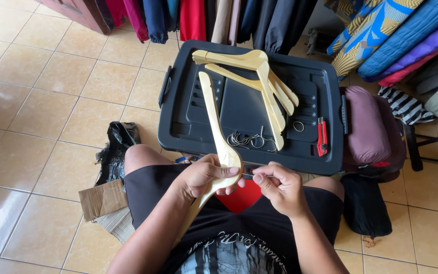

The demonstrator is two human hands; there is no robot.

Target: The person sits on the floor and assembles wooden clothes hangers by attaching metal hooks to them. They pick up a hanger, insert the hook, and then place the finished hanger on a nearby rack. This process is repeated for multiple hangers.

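- Head view, person seated on a tiled floor (41, 101), bare knees apart, black shorts, looking down at both hands.
- Left hand (206, 175): closed around the middle bend of a pale wooden hanger (214, 122); fingers wrapped over the wood, thumb on top. The hanger stands tilted, one arm running up over the lid ahead, the other arm passing down along the forearm toward the lap.
- Right hand (280, 187): fingers pinched narrowly on a small dark metal piece (249, 175), its tip touching the hanger's middle just beside the left fingertips. What the piece is cannot be told.
- Black plastic bin lid (188, 127): lies on the floor just in front of the knees, serving as a work surface.
- On the lid: a stack of more wooden hangers (259, 76), crossed over one another at the far half; a loose heap of metal hooks (247, 139) near the front edge; a small ring (298, 126); a red utility knife (322, 137) at the right side.
- Left of the knee: crumpled black plastic bag (117, 147) and a piece of cardboard (102, 199).
- Right: a maroon bag (366, 124), rolled patterned fabrics (381, 30).
- Far edge: hanging garments (193, 18).
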